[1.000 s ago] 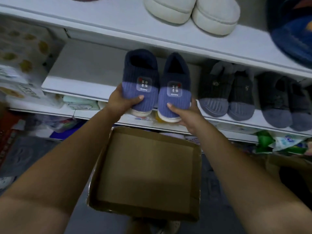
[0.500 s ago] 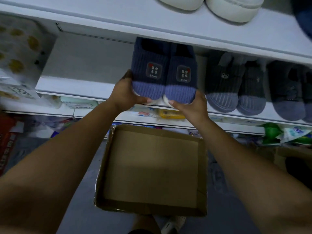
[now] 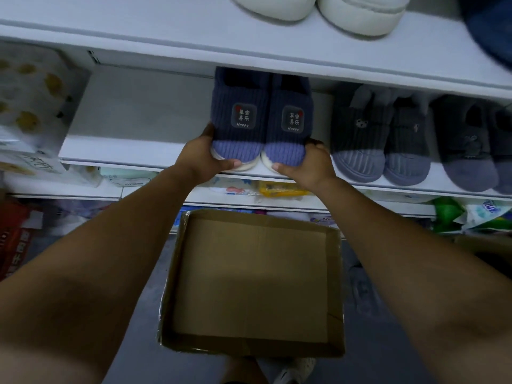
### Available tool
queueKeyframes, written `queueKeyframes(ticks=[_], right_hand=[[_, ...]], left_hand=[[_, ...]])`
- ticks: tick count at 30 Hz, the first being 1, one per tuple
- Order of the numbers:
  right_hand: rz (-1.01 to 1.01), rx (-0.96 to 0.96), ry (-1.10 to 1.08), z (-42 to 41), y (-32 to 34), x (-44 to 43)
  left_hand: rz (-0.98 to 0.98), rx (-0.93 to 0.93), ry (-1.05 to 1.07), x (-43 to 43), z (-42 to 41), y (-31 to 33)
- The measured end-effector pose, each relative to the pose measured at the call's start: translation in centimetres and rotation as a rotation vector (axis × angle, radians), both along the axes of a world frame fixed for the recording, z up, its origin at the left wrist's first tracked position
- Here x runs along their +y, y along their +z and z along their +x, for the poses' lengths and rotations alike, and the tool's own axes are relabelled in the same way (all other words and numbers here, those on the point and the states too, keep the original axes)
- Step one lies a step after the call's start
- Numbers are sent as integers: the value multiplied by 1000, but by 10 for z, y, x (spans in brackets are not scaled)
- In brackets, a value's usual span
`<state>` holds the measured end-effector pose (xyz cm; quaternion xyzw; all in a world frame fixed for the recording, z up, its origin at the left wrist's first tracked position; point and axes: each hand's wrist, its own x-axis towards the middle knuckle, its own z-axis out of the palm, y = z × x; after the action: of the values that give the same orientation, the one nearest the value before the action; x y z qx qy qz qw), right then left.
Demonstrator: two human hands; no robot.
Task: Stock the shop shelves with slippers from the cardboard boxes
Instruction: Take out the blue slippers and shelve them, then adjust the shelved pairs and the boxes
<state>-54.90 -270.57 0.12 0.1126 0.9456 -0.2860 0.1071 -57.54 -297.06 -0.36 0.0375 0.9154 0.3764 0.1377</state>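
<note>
A pair of navy and blue ribbed slippers (image 3: 261, 117) with white soles and a small label on each stands side by side on the middle white shelf (image 3: 133, 151), toes toward me. My left hand (image 3: 202, 156) grips the toe of the left slipper, thumb along its sole. My right hand (image 3: 307, 164) grips the toe of the right slipper. Below my arms an open cardboard box (image 3: 253, 281) shows a bare bottom.
Two pairs of grey slippers (image 3: 379, 142) stand to the right on the same shelf. Cream slippers (image 3: 318, 9) sit on the shelf above. Packaged goods (image 3: 279, 188) fill the lower shelves, and a printed box (image 3: 27, 106) stands at the left. Bare shelf lies left of the blue pair.
Both hands have pushed the blue pair up and back onto the middle shelf and brought the two slippers together. The pair now stands deeper, next to the grey slippers.
</note>
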Motion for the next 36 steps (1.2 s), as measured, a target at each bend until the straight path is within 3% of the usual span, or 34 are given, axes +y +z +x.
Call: queueKeyframes(ticks=[3,6,15,25,36], right_hand=[[32,-61,47,5,20,5],[67,-23,112,29,45,12],[153,209,255,125,147,64],[351,470,156,288,283,232],[580,610,-82,478,410,414]], left_hand=[[-129,40,39,7,13,17],[-226,209,71,13,42,34],[-162,568,-94,87,132,150],[-157,847,-317,260,239,286],[24,1059,-577,477,343,405]])
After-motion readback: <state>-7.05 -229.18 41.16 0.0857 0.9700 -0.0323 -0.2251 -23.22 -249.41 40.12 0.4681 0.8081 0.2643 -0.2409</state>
